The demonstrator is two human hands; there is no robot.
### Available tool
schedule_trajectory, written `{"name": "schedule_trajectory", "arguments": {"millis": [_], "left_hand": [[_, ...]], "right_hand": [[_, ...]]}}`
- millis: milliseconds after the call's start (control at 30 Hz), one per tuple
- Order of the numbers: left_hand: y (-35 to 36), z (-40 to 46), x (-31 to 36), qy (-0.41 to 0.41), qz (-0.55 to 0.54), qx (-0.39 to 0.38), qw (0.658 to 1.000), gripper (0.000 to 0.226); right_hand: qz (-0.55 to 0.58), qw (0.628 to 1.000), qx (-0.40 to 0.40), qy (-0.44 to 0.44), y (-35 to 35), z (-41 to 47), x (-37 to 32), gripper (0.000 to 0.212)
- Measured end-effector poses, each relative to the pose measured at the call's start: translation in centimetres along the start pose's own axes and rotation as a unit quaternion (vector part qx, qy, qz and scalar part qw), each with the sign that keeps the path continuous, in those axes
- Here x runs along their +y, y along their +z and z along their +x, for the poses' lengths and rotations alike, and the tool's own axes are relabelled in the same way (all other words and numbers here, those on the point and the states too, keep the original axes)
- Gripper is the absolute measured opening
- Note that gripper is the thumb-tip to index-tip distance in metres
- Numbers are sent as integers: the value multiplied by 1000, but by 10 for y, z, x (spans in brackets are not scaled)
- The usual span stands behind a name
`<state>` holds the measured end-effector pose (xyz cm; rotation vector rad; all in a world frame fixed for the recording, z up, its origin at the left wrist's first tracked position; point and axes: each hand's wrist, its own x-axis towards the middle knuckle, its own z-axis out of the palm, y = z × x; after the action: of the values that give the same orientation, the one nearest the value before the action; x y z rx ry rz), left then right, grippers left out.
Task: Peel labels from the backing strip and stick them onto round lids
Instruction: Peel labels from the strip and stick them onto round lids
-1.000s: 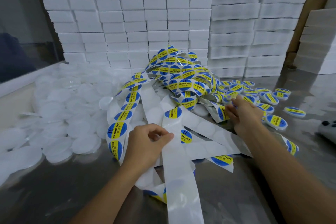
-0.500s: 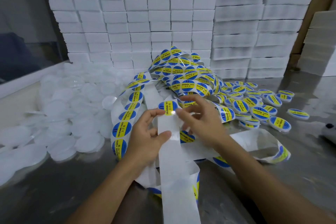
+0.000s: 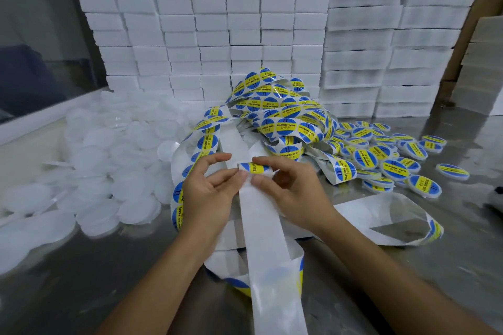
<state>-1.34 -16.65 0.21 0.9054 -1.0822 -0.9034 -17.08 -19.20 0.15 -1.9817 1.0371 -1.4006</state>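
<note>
Pinching one label (image 3: pixel 254 167) — both hands, left hand (image 3: pixel 209 193) and right hand (image 3: pixel 295 190).

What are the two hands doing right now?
Left hand: pinching the backing strip.
Right hand: pinching the label at the strip's fold.

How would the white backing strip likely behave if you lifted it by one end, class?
Probably floppy: the backing strip loops and folds across the table. Likely light: the left hand holds it with a fingertip grip. Possibly slippery, since its surface looks glossy.
</note>
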Motion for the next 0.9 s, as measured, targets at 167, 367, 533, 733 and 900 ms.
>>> {"name": "schedule_trajectory", "arguments": {"millis": [167,367,533,733,900], "left_hand": [[1,1,-3,30,37,-4,999,30],[1,0,-6,63,83,-11,995,26],[2,0,-8,98,128,-21,987,29],[2,-1,-10,118,200,-22,972,30],[0,-2,-14,111,297,-26,948,29]], "right_hand": [[-32,999,35,-10,1,0,0,20],[-70,996,17,-49,-3,0,-2,6],[-79,995,25,-47,-3,-2,-4,6],[80,985,112,103,-8,4,-9,10],[242,926,181,227,-19,9,-9,10]]}}
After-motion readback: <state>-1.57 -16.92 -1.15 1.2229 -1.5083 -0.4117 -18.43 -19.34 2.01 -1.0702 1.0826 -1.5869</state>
